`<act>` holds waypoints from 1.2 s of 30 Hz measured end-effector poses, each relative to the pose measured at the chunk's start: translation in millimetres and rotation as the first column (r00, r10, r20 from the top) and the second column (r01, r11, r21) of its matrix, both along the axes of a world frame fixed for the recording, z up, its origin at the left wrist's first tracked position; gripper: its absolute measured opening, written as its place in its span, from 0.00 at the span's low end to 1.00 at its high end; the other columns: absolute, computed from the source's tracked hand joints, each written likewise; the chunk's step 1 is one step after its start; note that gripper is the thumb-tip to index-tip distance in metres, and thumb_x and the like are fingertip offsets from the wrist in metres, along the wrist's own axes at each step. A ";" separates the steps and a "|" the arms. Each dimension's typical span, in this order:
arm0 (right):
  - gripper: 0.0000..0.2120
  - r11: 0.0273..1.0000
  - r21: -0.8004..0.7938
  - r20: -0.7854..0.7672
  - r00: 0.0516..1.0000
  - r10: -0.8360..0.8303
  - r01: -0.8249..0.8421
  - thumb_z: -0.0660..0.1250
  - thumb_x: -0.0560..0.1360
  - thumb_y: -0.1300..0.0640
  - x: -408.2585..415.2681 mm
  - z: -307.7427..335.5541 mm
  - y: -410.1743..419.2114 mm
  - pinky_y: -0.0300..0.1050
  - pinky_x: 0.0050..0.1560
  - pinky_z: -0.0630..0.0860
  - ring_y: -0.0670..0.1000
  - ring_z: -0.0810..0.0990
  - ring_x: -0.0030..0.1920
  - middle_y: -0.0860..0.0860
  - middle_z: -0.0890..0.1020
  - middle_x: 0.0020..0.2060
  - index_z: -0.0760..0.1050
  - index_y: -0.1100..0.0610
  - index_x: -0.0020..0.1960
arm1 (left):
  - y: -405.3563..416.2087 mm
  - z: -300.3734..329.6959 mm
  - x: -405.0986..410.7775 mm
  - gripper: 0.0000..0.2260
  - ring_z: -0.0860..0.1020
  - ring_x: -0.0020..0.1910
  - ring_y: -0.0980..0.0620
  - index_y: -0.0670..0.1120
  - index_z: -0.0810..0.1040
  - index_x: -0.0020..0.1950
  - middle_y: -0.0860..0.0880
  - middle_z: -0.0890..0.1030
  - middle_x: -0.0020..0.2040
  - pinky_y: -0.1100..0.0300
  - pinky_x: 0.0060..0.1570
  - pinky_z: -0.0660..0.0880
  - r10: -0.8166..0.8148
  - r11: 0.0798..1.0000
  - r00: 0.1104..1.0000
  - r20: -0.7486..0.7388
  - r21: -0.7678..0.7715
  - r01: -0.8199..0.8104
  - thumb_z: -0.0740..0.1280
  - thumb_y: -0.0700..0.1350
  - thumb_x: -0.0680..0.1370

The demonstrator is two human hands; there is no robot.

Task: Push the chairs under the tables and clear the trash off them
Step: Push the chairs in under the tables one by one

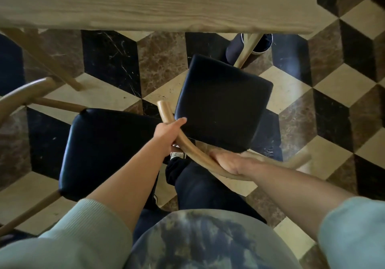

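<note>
Mid-frame chair (223,102), seat angled toward the table (158,4) along the top edge and not yet under it, is being gripped by its curved backrest (200,156), left hand (166,131) and right hand (227,161) both wrapped around the rail for steering.

Black-seated chair (223,104) with curved wooden backrest stands angled just before the table (145,2).

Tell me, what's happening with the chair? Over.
Both hands, left hand and right hand, grip chair backrest. Seat short of table. Table leg close ahead.
</note>
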State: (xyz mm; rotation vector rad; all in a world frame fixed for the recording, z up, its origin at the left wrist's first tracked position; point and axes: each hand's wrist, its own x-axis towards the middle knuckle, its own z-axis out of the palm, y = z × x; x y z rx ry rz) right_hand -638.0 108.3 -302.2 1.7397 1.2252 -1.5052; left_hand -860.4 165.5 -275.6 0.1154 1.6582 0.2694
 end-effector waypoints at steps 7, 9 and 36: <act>0.24 0.925 -0.079 -0.026 0.929 0.370 -0.371 0.46 0.77 0.31 16.8 22.9 38.6 0.60 0.69 0.69 0.53 0.77 0.62 0.45 0.78 0.61 0.78 0.36 0.56 | -23.8 -14.3 9.5 0.21 0.86 0.47 0.41 0.43 0.75 0.63 0.40 0.85 0.52 0.37 0.44 0.85 0.202 0.977 0.979 -0.040 -0.063 -0.204 0.76 0.41 0.72; 0.29 0.920 -0.078 0.025 0.922 0.386 -0.383 0.47 0.69 0.26 26.8 16.2 49.3 0.62 0.66 0.71 0.53 0.78 0.58 0.46 0.80 0.56 0.80 0.36 0.53 | -27.8 -12.3 14.8 0.20 0.86 0.47 0.40 0.42 0.75 0.62 0.40 0.84 0.52 0.36 0.43 0.84 0.251 0.965 0.967 -0.037 -0.072 -0.253 0.76 0.42 0.73; 0.27 0.455 0.888 0.321 0.799 -0.509 -0.068 0.73 0.72 0.50 87.6 23.4 60.5 0.59 0.58 0.75 0.65 0.74 0.60 0.62 0.74 0.64 0.71 0.59 0.67 | -12.4 -21.7 36.9 0.23 0.82 0.55 0.40 0.41 0.73 0.65 0.40 0.81 0.56 0.39 0.56 0.82 0.468 0.881 0.883 -0.039 -0.058 -0.469 0.78 0.44 0.74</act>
